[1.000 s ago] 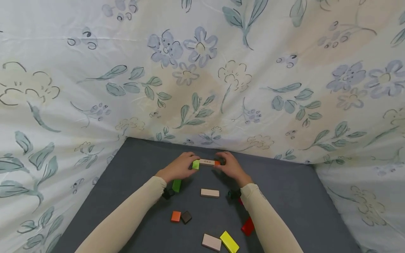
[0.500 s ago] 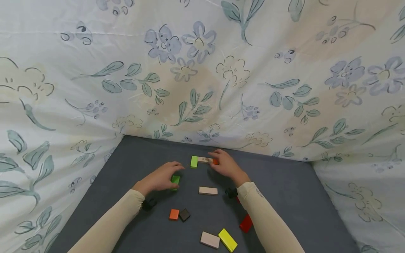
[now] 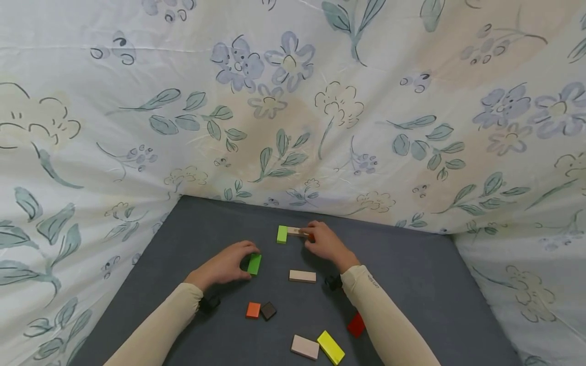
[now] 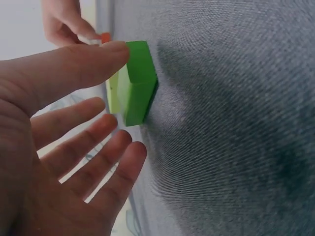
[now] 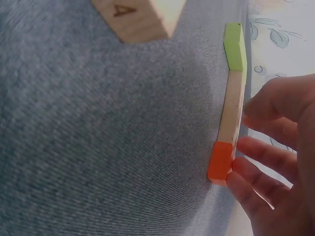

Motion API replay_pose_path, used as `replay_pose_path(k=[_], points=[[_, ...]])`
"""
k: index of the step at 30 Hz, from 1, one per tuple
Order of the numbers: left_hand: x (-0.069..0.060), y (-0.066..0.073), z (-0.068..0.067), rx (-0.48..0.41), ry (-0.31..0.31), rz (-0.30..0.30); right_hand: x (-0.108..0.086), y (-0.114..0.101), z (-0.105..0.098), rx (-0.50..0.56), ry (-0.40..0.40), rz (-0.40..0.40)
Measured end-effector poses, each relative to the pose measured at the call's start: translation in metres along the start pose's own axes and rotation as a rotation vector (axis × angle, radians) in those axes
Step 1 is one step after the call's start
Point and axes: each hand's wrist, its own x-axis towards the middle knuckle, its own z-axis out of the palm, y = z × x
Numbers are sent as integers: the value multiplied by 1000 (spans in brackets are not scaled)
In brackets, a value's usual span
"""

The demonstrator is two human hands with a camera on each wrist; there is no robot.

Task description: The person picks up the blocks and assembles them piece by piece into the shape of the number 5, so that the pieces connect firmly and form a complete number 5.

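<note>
In the head view my left hand (image 3: 224, 265) is around the left side of a green block (image 3: 254, 264), thumb near its front end and fingers by its back end. The left wrist view shows the thumb tip at the block's edge and the other fingers loosely extended, seemingly apart from it. My right hand (image 3: 328, 246) is at the right end of a row at the back. That row has a lime-green block (image 3: 282, 234), a plain wooden block (image 3: 293, 231) and an orange block (image 5: 220, 160). Right fingertips lie along the far side of the wooden and orange blocks, relaxed.
A dark cloth (image 3: 412, 305) covers the surface. On it lie a wooden block (image 3: 302, 276), a small orange block (image 3: 253, 310), a dark brown block (image 3: 268, 310), a pale block (image 3: 304, 346), a yellow block (image 3: 330, 347) and a red block (image 3: 356, 324). Floral fabric (image 3: 293, 127) hangs behind.
My left hand has let go of the lime-green block and moved left and nearer, to the green block. The right hand stays at the row's right end with its fingers slightly shifted.
</note>
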Motion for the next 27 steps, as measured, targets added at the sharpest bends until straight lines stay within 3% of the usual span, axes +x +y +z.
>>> replay_pose_path(k=[14, 27], points=[[2, -7, 10, -56, 48, 5, -1, -1, 3, -45, 2, 14], [5, 0, 9, -99, 46, -11, -3, -7, 1, -48, -13, 40]])
